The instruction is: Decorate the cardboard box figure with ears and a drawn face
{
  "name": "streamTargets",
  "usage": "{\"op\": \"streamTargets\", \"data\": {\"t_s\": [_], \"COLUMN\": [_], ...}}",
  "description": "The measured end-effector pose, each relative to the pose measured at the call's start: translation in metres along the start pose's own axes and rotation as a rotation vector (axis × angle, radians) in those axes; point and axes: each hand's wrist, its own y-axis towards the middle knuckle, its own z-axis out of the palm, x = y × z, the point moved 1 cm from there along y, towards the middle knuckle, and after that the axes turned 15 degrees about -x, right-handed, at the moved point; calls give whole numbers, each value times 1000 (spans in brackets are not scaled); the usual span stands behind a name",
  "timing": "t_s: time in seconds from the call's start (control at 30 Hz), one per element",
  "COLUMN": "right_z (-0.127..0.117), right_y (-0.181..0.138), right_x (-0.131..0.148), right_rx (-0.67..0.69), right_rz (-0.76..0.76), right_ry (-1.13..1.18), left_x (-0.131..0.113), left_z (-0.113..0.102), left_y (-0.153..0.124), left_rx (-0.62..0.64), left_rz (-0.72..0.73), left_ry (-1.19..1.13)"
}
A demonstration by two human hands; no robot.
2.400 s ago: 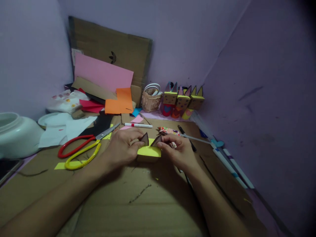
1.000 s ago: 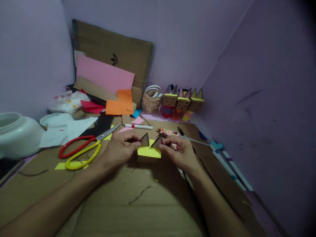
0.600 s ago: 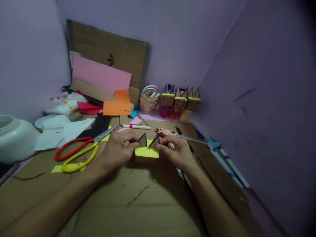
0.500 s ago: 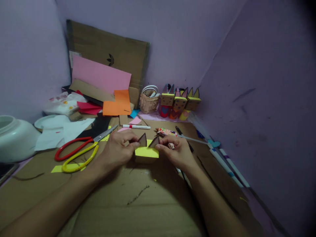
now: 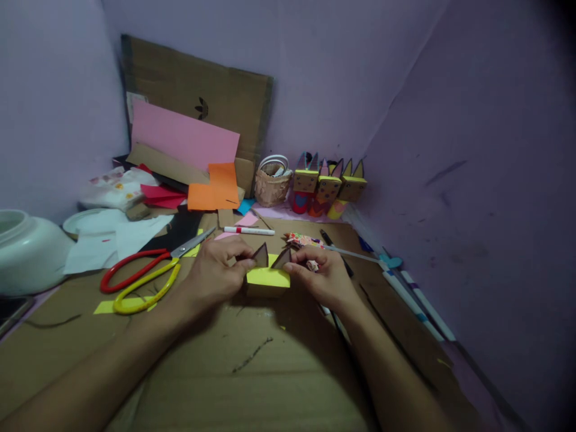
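Observation:
A small cardboard box (image 5: 269, 278) with a yellow top sits between my hands. Two pointed cardboard ears with dark edges stand up at its top. Thumb and fingers of my left hand (image 5: 225, 268) pinch the left ear (image 5: 261, 256). My right hand (image 5: 326, 277) pinches the right ear (image 5: 282, 258) the same way. To the left of my left hand lie scissors (image 5: 173, 258) with one red and one yellow handle, blades apart. Whether the ears are fixed to the box I cannot tell.
Several finished animal figures (image 5: 328, 187) stand at the back beside a small basket (image 5: 272, 185). A marker (image 5: 249, 230) lies behind my hands. Coloured paper (image 5: 216, 192) and cardboard lean at back left. A white jar (image 5: 27, 258) stands at far left; more markers (image 5: 418, 306) lie right.

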Motion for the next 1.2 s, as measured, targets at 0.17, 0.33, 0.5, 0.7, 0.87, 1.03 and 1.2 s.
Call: {"op": "streamTargets", "data": {"t_s": [0.17,0.33,0.5,0.7,0.87,1.03,1.2], "right_z": [0,0,0,0,0,-1,-4], "right_y": [0,0,-1,-1,0,-1,0], "right_x": [0,0,0,1,0,2,9], "right_rx": [2,4,-8,-13,-8,-3,0], "right_rz": [12,21,22,14,13,17,57], "right_ry": [3,3,6,5,-5,1,10], "left_x": [1,1,0,1,0,0,8], "left_z": [1,1,1,0,1,-9,-23], "left_y": [0,1,2,1,1,8,18], "left_rx": [-7,9,9,14,29,106,68], "left_rz": [2,8,12,9,-27,-146,-421], "left_ry": [-5,4,22,11,31,-6,-143]}}
